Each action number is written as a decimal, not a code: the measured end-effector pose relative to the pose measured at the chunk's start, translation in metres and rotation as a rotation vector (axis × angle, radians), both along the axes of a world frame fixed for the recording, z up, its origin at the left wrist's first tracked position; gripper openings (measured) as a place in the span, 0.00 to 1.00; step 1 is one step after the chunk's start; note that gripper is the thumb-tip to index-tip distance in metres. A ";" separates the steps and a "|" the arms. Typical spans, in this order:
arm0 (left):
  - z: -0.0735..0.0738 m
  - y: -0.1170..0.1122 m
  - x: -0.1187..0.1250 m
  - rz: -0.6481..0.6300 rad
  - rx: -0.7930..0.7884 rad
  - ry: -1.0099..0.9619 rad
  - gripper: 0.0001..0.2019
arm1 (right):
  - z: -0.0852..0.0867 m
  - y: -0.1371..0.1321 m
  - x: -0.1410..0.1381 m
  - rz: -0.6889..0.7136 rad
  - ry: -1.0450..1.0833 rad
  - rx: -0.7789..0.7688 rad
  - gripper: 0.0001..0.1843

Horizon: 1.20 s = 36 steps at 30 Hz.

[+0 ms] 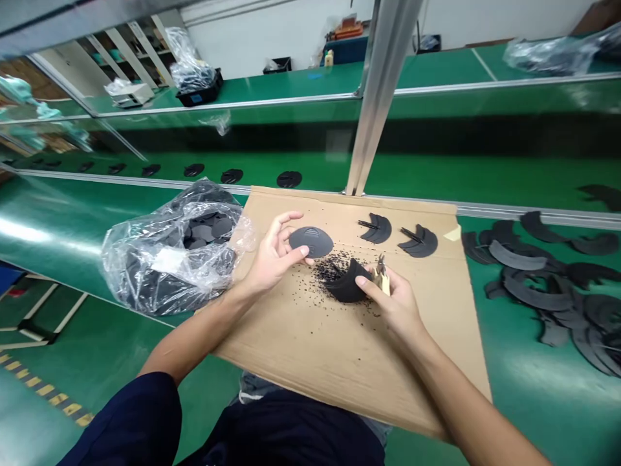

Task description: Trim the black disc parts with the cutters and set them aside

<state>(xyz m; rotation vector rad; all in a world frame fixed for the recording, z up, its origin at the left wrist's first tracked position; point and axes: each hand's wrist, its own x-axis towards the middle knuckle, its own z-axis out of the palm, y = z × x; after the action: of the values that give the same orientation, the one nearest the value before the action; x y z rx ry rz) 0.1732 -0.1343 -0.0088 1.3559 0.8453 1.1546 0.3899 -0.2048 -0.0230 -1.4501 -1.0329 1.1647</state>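
One oval disc (317, 242), pinched by the left hand (275, 257); right hand (401, 308) gripping a curved piece (348, 286) and partly hidden nippers (384, 283).

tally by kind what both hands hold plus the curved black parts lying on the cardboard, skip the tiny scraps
Dark oval disc: 1, in the left hand
Curved black parts: 3, one in the right hand, two on the cardboard
Plier-like tool: 1, in the right hand
Total: 5
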 end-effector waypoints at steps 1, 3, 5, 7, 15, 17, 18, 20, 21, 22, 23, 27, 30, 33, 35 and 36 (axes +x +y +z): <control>-0.003 -0.003 0.007 -0.036 -0.003 0.007 0.25 | 0.000 -0.001 0.000 -0.003 -0.001 0.002 0.22; -0.009 -0.009 0.016 -0.074 0.029 0.046 0.19 | -0.001 -0.002 0.000 -0.010 -0.002 0.014 0.21; -0.017 -0.015 0.021 -0.057 0.101 0.138 0.13 | -0.002 -0.004 -0.001 -0.002 0.006 0.029 0.21; -0.025 -0.020 0.022 -0.021 0.176 0.259 0.11 | -0.003 -0.005 -0.001 0.027 0.025 0.033 0.21; -0.031 -0.028 0.021 -0.075 0.314 0.459 0.10 | -0.005 -0.009 -0.006 0.112 0.078 -0.022 0.24; -0.031 -0.028 0.021 -0.062 0.308 0.465 0.10 | -0.006 -0.009 -0.006 0.121 0.044 -0.014 0.23; -0.031 -0.028 0.021 -0.059 0.302 0.468 0.10 | -0.006 -0.009 -0.006 0.123 0.023 -0.009 0.23; -0.031 -0.029 0.020 -0.072 0.291 0.472 0.12 | -0.006 -0.010 -0.006 0.123 -0.014 0.002 0.22; -0.032 -0.029 0.020 -0.083 0.289 0.473 0.12 | -0.006 -0.010 -0.006 0.122 -0.026 0.009 0.22; -0.032 -0.028 0.019 -0.093 0.292 0.472 0.13 | -0.006 -0.011 -0.006 0.122 -0.034 0.016 0.21; -0.033 -0.028 0.019 -0.104 0.295 0.469 0.13 | -0.006 -0.011 -0.006 0.123 -0.038 0.022 0.21; -0.038 -0.028 0.020 -0.176 0.207 0.376 0.13 | -0.005 -0.011 -0.006 0.122 -0.060 0.034 0.21; -0.043 -0.029 0.022 -0.209 0.085 0.234 0.13 | -0.004 -0.011 -0.006 0.114 -0.081 0.062 0.20; -0.045 -0.029 0.022 -0.202 0.044 0.184 0.14 | -0.004 -0.010 -0.006 0.112 -0.101 0.080 0.19; -0.045 -0.030 0.022 -0.189 0.049 0.187 0.14 | -0.003 -0.011 -0.006 0.112 -0.118 0.079 0.19; -0.045 -0.030 0.021 -0.184 0.057 0.193 0.14 | -0.004 -0.011 -0.006 0.112 -0.126 0.080 0.19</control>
<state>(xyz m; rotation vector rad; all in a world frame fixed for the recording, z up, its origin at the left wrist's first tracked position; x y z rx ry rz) 0.1947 -0.1643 -0.0543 1.5762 0.8103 0.9219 0.3842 -0.2156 -0.0265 -1.4316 -1.2480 1.1089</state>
